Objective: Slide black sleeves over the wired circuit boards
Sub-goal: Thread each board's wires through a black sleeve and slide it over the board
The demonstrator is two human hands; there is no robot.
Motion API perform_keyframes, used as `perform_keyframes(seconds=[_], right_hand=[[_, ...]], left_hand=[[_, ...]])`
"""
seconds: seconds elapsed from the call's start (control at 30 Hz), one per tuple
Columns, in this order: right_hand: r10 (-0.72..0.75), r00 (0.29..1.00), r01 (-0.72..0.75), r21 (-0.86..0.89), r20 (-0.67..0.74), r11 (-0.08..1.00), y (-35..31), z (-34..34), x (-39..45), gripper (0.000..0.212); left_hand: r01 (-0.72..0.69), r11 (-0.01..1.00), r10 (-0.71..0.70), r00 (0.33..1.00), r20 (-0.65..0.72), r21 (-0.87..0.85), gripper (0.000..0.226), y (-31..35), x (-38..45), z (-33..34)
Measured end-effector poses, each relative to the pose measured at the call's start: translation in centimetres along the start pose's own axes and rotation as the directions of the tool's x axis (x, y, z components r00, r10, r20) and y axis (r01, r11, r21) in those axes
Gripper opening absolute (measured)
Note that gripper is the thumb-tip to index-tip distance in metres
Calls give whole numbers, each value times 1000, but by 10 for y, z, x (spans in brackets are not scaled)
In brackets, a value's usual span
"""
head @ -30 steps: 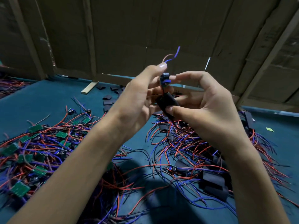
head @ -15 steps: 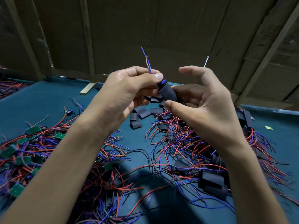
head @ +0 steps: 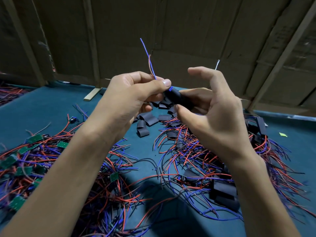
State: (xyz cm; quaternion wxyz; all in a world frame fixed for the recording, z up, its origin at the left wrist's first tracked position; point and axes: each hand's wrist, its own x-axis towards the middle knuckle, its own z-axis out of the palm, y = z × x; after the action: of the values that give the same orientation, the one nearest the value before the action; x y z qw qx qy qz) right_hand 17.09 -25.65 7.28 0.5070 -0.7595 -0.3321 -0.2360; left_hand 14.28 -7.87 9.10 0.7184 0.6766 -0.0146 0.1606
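The wires now stand taller; left hand pinches them, right hand pinches the black sleeve over the teal table, cardboard wall behind.

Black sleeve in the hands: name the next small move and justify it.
Probably push the black sleeve a little further toward the left hand, since a blue bit still shows at its upper end, while the right hand holds it.
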Motion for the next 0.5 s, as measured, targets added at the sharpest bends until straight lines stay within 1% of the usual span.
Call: perform_keyframes(seconds=[0.17, 0.23, 0.27, 0.33, 0.37, 0.43, 0.47, 0.5], right_hand=[[-3, 999, 6, 77, -34, 997, 4, 3, 0, 60], [-14, 998, 18, 75, -56, 997, 4, 4, -1, 58], [-20, 997, 24, 59, -70, 998, 5, 4, 0, 57], [-21, 995, 22, 18, -93, 1000, 6, 1, 1, 55], [-15, 995, 15, -3, -100, 1000, 7, -3, 2, 54], [-3, 992, -8, -80, -129, 997, 10, -15, 5, 51], [-4, 988, -17, -130, -156, 991, 13, -24, 6, 48], [-7, 981, -27, -176, -193, 984, 16, -35, 8, 46]], left_hand=[[-16, 1000, 15, 1000, 5, 18, 9, -2, 0, 2], [-55, 997, 53, 998, 28, 55, 13, -3, -2, 4], [-101, 987, 96, 994, 44, 126, 17, -3, -3, 4], [-202, 928, 173, 978, 119, 312, 28, -1, -4, 2], [-222, 892, 168, 972, 167, 394, 33, 0, -4, -2], [-174, 805, 52, 973, 224, 567, 49, 1, 0, -16], [-133, 739, -24, 974, 224, 660, 53, 0, 4, -24], [-99, 651, -96, 973, 211, 753, 49, -4, 9, -35]])
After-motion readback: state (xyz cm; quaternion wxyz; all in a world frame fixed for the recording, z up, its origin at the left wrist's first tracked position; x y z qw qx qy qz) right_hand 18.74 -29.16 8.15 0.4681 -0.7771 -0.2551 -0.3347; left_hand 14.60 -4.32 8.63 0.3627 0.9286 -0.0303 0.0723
